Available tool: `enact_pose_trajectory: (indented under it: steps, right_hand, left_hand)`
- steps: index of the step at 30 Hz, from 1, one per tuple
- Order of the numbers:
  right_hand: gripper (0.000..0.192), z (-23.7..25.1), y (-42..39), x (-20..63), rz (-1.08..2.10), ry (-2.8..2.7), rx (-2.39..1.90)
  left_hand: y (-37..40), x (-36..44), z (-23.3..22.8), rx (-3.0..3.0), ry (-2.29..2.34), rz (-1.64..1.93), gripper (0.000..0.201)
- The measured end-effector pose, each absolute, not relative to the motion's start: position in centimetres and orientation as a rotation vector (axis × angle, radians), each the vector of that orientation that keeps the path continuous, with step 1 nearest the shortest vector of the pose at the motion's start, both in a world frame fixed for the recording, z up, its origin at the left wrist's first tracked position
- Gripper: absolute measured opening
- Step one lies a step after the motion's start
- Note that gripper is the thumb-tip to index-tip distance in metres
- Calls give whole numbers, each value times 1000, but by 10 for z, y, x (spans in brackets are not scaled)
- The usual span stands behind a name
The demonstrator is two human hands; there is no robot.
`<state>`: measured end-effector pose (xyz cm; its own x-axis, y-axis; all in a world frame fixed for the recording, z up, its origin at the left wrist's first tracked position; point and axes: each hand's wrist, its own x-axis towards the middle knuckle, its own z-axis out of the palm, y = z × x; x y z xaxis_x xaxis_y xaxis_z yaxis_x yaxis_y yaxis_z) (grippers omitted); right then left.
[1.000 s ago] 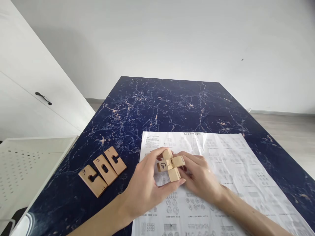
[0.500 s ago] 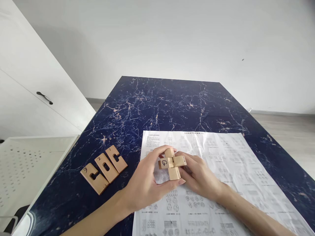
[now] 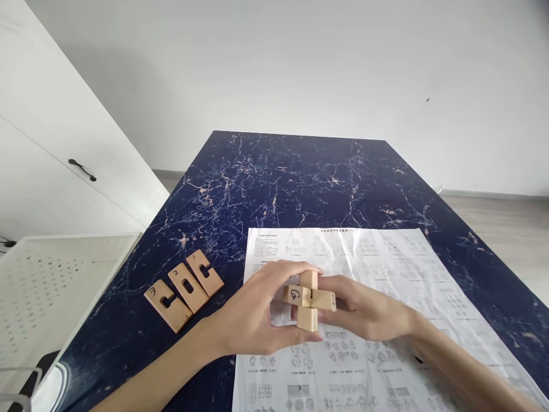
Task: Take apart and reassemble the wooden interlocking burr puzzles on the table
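A cross-shaped wooden burr puzzle (image 3: pixel 305 297) of interlocked pale blocks, some with handwritten marks, is held above the paper sheet. My left hand (image 3: pixel 253 309) spans it from the left, forefinger on the far block and thumb against the near one. From the right, my right hand (image 3: pixel 364 306) grips the puzzle's right side, its fingertips partly hidden behind the blocks. Left of my hands, flat wooden pieces lie in a slanting row: one marked 3 (image 3: pixel 159 293), one marked 2 (image 3: pixel 198 296), and one marked 1 (image 3: pixel 213 281). Each has a cut-out slot or notch.
Under my hands lies a large creased paper sheet (image 3: pixel 377 252) printed with small diagrams. It rests on a dark blue marble-patterned table (image 3: pixel 274 171). A white perforated surface (image 3: pixel 47 286) and a white cabinet with a black handle (image 3: pixel 82 170) stand at the left.
Both hands and the burr puzzle have shifted slightly right and nearer to me in view. My right hand's fingers have moved along the puzzle's right side. The flat pieces stay put.
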<state>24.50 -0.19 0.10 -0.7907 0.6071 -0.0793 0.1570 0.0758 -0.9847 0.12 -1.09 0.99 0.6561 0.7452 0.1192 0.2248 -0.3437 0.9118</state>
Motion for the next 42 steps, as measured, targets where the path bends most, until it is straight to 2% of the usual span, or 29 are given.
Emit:
enact_pose_trajectory:
  steps: [3,7,11,14,18,23,33,42]
  right_hand:
    - [17,6,2,249,1952,-2007,-670]
    - [22,0,1,248,1869,-1972,-797]
    - [19,-2,-4,243,1766,-1960,-879]
    - [17,-2,-7,241,1591,-1999,-939]
    - [15,-8,-16,234,1193,-2018,-1050]
    - [26,-18,-25,226,841,-1963,-1011]
    - [30,-20,-19,230,972,-2052,-976]
    - [21,-16,-27,219,758,-1952,-1030]
  left_hand:
    - [-10,0,14,1917,705,604,65]
    - [-11,-1,15,1947,725,633,63]
    - [-11,0,11,1992,732,708,61]
    - [-12,0,6,2039,735,777,67]
    - [-15,2,0,2072,827,873,75]
    - [-19,6,-5,2128,897,989,79]
    - [-19,6,-9,2084,928,966,73]
    - [-28,16,3,2040,1073,1066,66]
